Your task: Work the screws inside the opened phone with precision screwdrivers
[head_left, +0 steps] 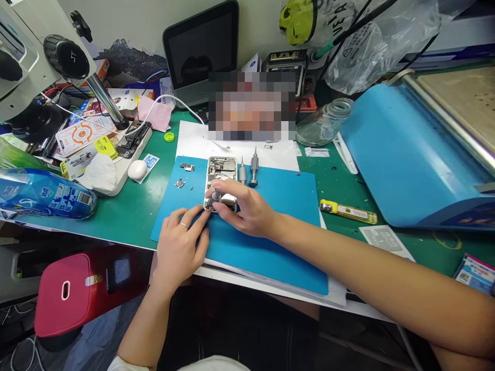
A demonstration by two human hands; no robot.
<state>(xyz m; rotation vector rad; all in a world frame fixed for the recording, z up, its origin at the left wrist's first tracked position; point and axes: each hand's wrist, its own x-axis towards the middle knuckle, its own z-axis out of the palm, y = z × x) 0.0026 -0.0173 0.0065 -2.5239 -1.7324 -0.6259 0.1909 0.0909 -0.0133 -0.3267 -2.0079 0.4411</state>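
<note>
An opened phone (222,165) with its inner parts exposed lies on the blue mat (278,232). My right hand (247,206) grips a small grey screwdriver (215,196) upright over the phone's lower left part; its tip is hidden. Flat on the mat, my left hand (181,242) has its fingers stretched out, with fingertips at the phone's lower left corner. Two more screwdrivers, a shorter one (242,172) and a longer one (254,167), stand right of the phone. Small removed parts (187,167) and a little metal piece (180,183) lie to its left.
On the left are a microscope (69,56), a blue bottle-like pack (46,193) and a white earbud-style case (137,169). A glass jar (325,121), a yellow cutter (348,212) and a large blue machine (417,165) occupy the right. A dark screen (201,46) stands behind.
</note>
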